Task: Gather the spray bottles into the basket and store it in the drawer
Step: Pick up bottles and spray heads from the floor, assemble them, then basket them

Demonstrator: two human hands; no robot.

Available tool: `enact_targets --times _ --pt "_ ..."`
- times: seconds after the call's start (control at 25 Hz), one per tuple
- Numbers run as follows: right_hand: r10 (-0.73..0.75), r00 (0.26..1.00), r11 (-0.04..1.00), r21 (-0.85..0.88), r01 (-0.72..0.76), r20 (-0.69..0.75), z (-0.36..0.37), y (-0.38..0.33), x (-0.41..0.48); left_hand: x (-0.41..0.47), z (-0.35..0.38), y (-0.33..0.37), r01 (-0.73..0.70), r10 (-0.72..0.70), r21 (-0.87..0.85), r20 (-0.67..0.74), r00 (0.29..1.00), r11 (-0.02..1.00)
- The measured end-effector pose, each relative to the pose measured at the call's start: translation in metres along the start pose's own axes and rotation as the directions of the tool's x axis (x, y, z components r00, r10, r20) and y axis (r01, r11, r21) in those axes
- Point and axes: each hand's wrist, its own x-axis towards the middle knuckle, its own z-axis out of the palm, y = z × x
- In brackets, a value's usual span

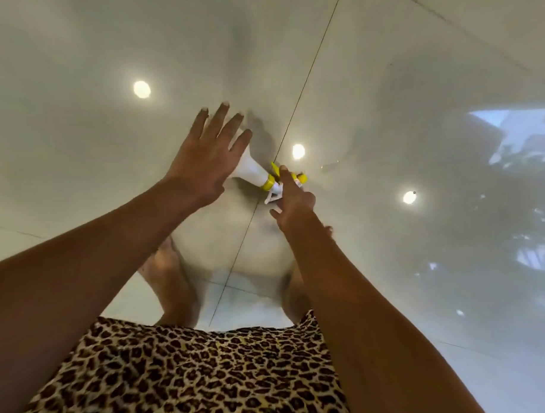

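Observation:
A white spray bottle [254, 170] with a yellow collar and yellow trigger head lies on its side on the glossy floor, head pointing right. My left hand [206, 156] is spread flat over the bottle's body and hides most of it; its fingers are apart and not closed around it. My right hand [292, 199] is at the spray head, with the index finger laid over the yellow top and the thumb under the white trigger. No basket or drawer is in view.
The floor [383, 63] is pale glossy tile with thin dark joints and reflects several ceiling lights and a window at the right. My bare feet [172, 284] stand just below the bottle, above a leopard-print garment [190, 376].

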Motion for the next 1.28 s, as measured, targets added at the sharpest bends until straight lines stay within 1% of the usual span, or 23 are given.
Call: enact_targets --times 0.04,0.12,0.16,0.2,0.28,0.4,0.52,0.56,0.64,0.72,0.76,0.92,1.04,1.08,1.16,1.2,1.24,1.28 --pt "-0.001 1.0 0.999 0.046 0.002 -0.02 0.006 -0.002 0.008 0.006 0.003 -0.001 -0.011 0.012 0.042 -0.014 1.0 0.999" --pt "0.006 0.998 0.989 0.147 0.004 -0.069 0.013 -0.002 0.013 0.014 0.003 -0.004 -0.028 0.031 0.064 -0.04 0.999 0.998" --pt "0.007 0.997 0.986 0.166 0.007 -0.08 0.015 -0.002 0.016 0.016 0.003 -0.004 -0.026 0.03 0.081 -0.043 0.999 0.996" --pt "-0.006 0.996 0.986 0.168 0.021 -0.09 0.015 -0.002 0.018 0.015 0.003 -0.005 -0.021 0.023 0.055 -0.033 0.999 0.998" --pt "-0.006 0.994 0.989 0.146 0.022 -0.105 0.015 -0.008 0.01 0.009 -0.001 -0.004 0.063 -0.064 -0.043 -0.015 0.998 0.997" --pt "-0.038 0.994 0.995 0.083 0.046 -0.101 0.011 -0.015 -0.006 -0.008 -0.016 -0.006 0.141 -0.149 -0.161 -0.038 0.988 0.977" --pt "-0.148 0.983 0.987 0.052 0.154 -0.104 0.002 -0.028 -0.048 -0.029 -0.049 -0.01 0.193 -0.222 -0.27 -0.081 0.972 0.943" --pt "-0.194 0.974 0.978 0.048 0.201 -0.115 -0.002 -0.033 -0.064 -0.039 -0.062 -0.011 0.207 -0.239 -0.305 -0.074 0.968 0.93" --pt "-0.291 0.949 0.948 0.094 0.303 -0.122 -0.012 -0.04 -0.098 -0.059 -0.087 -0.01 0.233 -0.269 -0.363 -0.054 0.962 0.902" --pt "-0.362 0.93 0.909 0.194 0.368 -0.07 -0.024 -0.053 -0.15 -0.084 -0.124 -0.01 0.226 -0.297 -0.436 -0.103 0.949 0.871" --pt "-0.399 0.916 0.891 0.217 0.399 -0.045 -0.03 -0.058 -0.177 -0.099 -0.145 -0.011 0.227 -0.32 -0.472 -0.126 0.939 0.852" --pt "-0.585 0.811 0.797 0.163 0.582 -0.036 -0.063 -0.077 -0.298 -0.168 -0.233 -0.016 0.209 -0.38 -0.57 -0.199 0.903 0.795" --pt "-0.711 0.703 0.697 0.133 0.705 -0.005 -0.087 -0.085 -0.392 -0.229 -0.3 -0.011 0.18 -0.439 -0.664 -0.246 0.864 0.726" --pt "-0.742 0.67 0.664 0.14 0.734 0.007 -0.096 -0.084 -0.423 -0.253 -0.322 -0.01 0.15 -0.453 -0.688 -0.283 0.846 0.71" --pt "-0.805 0.593 0.59 0.141 0.795 0.024 -0.11 -0.081 -0.482 -0.299 -0.361 -0.011 0.126 -0.502 -0.729 -0.326 0.801 0.673" --pt "-0.827 0.561 0.561 0.137 0.817 0.042 -0.117 -0.078 -0.495 -0.311 -0.367 -0.005 0.126 -0.532 -0.767 -0.306 0.79 0.629" --pt "-0.858 0.509 0.511 0.183 0.84 0.062 -0.131 -0.062 -0.541 -0.354 -0.393 -0.002 0.094 -0.561 -0.782 -0.352 0.749 0.616" --pt "-0.887 0.448 0.462 0.225 0.858 0.114 -0.147 -0.045 -0.605 -0.414 -0.431 -0.007 0.064 -0.587 -0.779 -0.412 0.697 0.623"
